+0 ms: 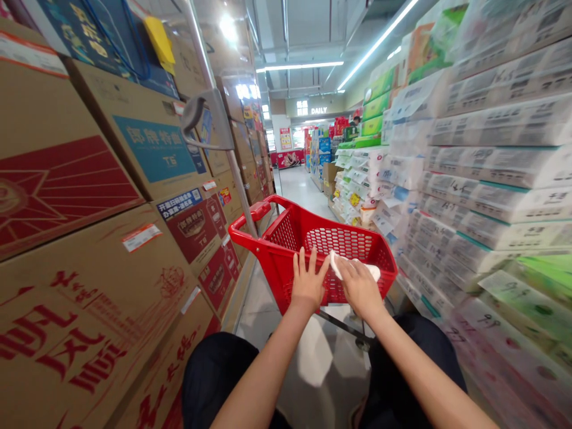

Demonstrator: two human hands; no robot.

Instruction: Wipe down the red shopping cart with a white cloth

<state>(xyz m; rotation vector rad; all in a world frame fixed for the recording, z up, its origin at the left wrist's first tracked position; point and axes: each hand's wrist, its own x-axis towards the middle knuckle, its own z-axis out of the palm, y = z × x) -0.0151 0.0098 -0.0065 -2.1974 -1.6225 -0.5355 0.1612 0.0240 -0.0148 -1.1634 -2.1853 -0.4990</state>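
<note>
A red plastic shopping basket on wheels [286,238] stands on the aisle floor in front of me. My left hand [307,283] rests flat on its near rim with the fingers stretched out. My right hand [358,286] lies on the same rim, pressing a white cloth or tissue [373,271] against the plastic. My dark trouser legs show below.
Stacked brown cartons [89,238] wall the left side. Packs of tissue paper [487,179] are piled high on the right. A metal pole with a grey handle [210,119] rises beside the basket. The aisle floor [299,185] runs ahead to further displays.
</note>
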